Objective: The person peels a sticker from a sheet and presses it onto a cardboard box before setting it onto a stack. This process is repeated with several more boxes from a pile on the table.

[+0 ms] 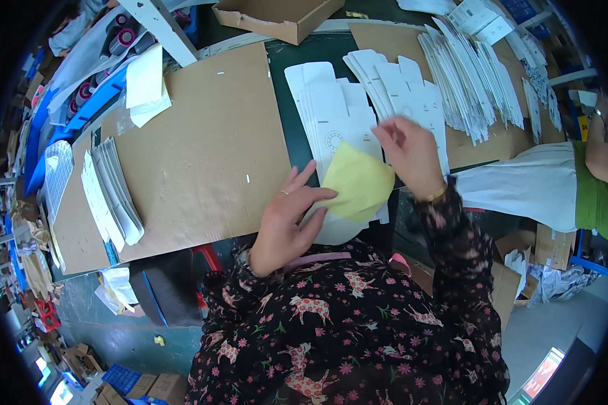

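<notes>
A thin yellow sheet [359, 182], slightly creased, lies over flat white die-cut cartons [323, 101] at the table's front edge. At its left edge, my left hand [287, 226] has its index finger and thumb on the sheet, the other fingers raised; a ring is on one finger. My right hand [415, 155] hovers above the sheet's right side with curled fingers pinched together. Whatever is between those fingertips is hidden or too small to make out. More flat cartons [405, 84] with printed line drawings fan out beyond my right hand.
Brown cardboard [209, 135] covers the table's left part, with a stack of white folded cartons [111, 192] on it. Pale yellow sheets [145, 84] lie at back left. A long row of cartons [473, 81] stands far right. A shallow open box [277, 17] sits behind. Another person's arm [598, 145] is at right.
</notes>
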Demonstrator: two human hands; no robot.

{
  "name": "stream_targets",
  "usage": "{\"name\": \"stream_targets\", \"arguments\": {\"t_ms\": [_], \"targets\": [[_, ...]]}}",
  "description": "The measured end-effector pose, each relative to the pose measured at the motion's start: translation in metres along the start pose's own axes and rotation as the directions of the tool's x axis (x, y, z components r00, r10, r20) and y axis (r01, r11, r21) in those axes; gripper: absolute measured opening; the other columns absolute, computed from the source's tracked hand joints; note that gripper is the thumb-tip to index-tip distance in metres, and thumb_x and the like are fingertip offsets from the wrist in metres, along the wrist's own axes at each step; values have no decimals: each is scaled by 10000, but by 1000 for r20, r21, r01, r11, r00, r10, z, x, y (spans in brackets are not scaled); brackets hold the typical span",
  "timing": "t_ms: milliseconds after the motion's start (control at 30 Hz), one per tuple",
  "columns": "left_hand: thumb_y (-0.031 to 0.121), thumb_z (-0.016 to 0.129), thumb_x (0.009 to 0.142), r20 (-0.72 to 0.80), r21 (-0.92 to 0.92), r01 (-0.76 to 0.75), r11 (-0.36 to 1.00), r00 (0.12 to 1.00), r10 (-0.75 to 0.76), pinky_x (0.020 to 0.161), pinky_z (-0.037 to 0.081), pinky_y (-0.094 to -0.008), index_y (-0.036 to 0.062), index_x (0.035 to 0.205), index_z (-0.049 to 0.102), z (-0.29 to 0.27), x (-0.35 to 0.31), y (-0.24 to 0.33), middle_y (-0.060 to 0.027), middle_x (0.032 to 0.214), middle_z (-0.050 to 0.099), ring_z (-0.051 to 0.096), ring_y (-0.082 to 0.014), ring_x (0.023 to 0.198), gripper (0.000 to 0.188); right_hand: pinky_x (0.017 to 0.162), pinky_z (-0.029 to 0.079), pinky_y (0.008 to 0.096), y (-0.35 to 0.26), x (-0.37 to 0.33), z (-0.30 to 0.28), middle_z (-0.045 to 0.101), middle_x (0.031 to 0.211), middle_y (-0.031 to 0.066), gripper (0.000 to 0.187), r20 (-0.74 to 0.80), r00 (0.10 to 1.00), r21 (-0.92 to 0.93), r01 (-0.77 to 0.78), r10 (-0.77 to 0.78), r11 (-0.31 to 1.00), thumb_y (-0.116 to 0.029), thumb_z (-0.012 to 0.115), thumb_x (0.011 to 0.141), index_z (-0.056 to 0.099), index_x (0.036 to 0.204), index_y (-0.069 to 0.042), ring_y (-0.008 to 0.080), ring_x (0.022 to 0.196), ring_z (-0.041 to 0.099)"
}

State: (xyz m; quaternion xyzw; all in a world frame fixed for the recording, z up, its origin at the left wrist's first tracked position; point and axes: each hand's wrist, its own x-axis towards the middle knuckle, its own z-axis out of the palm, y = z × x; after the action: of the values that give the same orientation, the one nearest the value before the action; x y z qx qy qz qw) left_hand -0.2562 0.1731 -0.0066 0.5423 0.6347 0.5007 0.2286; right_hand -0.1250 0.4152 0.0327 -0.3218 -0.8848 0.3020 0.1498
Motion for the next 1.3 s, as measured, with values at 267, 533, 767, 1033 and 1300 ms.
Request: {"name": "stream_targets", "arguments": {"t_ms": [267,533,767,1033,1300], "targets": [[-58,657,933,84,-127,142,982,988,-132,1293,186,-539,31,1199,705,13,-8,-3,-149,1147,734,379,-396,1546,285,658,546,338,27,-96,26,729,970,148,217,-50,993,4,-107,107,994,-152,755,955,749,1089,19,245,752,706],[-46,656,933,23,-128,154,980,988,-152,1297,186,-538,39,1214,710,18,-11,-2,-159,1115,714,392,-397,1534,299,674,550,306,21,-104,38,708,1143,173,315,-248,961,-112,96,-122,989,-104,740,962,730,1262,-7,225,825,714],[-26,666,915,-14,-139,185,973,982,-189,1286,226,-561,55,1217,724,20,-13,-6,-139,861,660,462,-413,1488,318,695,553,287,18,-105,46,718,1108,143,364,-224,966,218,-81,131,973,-38,734,951,721,1316,-47,195,876,706],[-23,671,914,-22,-90,174,981,984,-177,1291,213,-561,57,1226,725,21,-15,-5,-105,799,610,485,-423,1468,327,734,559,272,17,-108,42,731,1104,121,375,-231,969,185,-40,83,982,-14,735,948,726,1320,-62,150,923,698],[-28,679,920,-47,-16,148,989,988,-149,1249,319,-509,65,1234,727,15,-14,7,-113,925,690,603,-348,1357,331,854,557,251,6,-100,43,727,1180,79,430,-57,943,800,-153,328,580,26,695,977,638,1402,7,107,982,678]]}}
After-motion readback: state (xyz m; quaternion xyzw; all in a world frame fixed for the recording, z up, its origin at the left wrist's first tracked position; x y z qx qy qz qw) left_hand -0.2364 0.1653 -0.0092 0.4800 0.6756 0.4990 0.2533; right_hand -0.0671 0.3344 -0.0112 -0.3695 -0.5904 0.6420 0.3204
